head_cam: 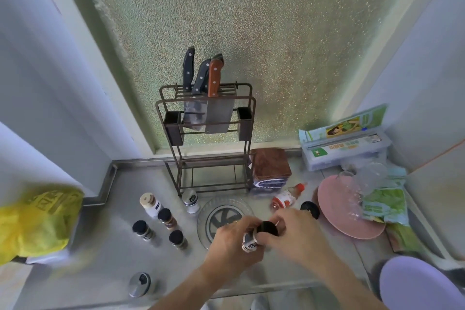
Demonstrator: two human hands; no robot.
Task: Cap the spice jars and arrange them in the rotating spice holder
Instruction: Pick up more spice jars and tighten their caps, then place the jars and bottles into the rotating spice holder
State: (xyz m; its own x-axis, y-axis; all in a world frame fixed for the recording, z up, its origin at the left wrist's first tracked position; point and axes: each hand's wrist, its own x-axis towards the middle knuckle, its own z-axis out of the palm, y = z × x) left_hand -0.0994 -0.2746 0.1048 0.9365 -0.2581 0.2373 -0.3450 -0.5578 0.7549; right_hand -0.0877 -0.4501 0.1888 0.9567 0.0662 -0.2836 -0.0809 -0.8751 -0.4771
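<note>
My left hand [232,240] grips a small spice jar [250,241] tilted over the steel counter. My right hand [293,230] holds a black cap [268,228] at the jar's mouth. Behind both hands lies the clear round rotating holder [221,209] with a dark hub. Left of it stand three black-capped jars [167,218] [143,230] [178,239], a white jar with a tan lid [150,204] and a silver-topped shaker [191,201]. A loose black cap [310,209] lies to the right, near a red-capped bottle [288,197] on its side.
A metal knife rack [206,133] with three knives stands at the back. A folded brown cloth [271,168], a pink plate [334,211] with glassware, wrap boxes [344,143] and green packets crowd the right. A yellow bag [37,219] sits left; a silver lid [139,284] lies near the front.
</note>
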